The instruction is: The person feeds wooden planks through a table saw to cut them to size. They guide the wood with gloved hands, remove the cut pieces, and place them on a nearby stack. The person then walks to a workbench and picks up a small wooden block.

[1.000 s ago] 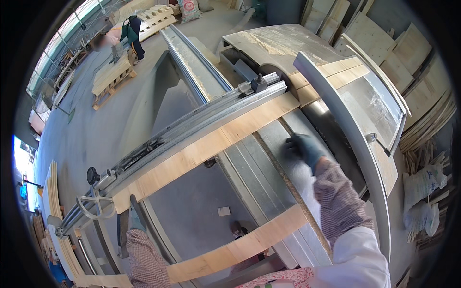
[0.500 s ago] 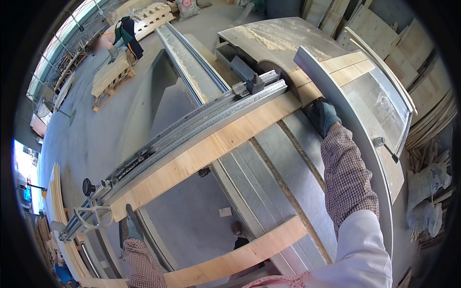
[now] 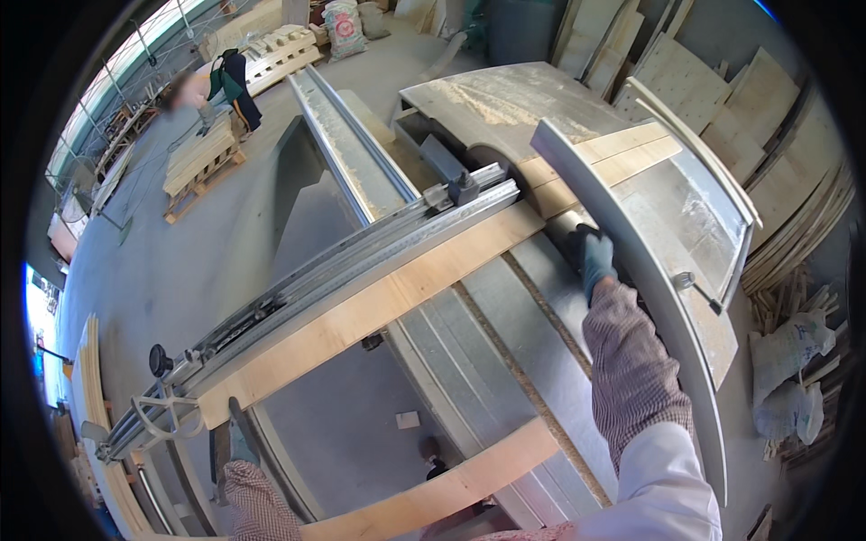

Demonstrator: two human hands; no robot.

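Observation:
A long pale wooden board (image 3: 361,311) lies along the metal fence of a panel saw. My left hand (image 3: 242,446), in a grey-blue glove with dark fingers, grips the board's near-left end. The thumb rests over its edge, and the other fingers are hidden. My right hand (image 3: 591,252), gloved the same way, is just past the board's far-right end, low over the metal saw table (image 3: 532,298). Its fingers look apart and hold nothing visible. Beyond them, short wooden pieces (image 3: 550,187) lie between the board's end and the upright grey guide rail (image 3: 622,216).
Another wooden board (image 3: 451,482) lies across the near side of the table. Wooden strips (image 3: 636,151) rest beyond the guide rail. Sawdust covers the far tabletop (image 3: 505,95). Plywood sheets (image 3: 677,81) lean at the back right. At far left, a person (image 3: 230,86) bends over stacked slats (image 3: 203,153).
My right hand has drawn back slightly from the short wooden pieces, baring shiny metal between. My left hand stays at the board's end. The whole view has shifted a little.

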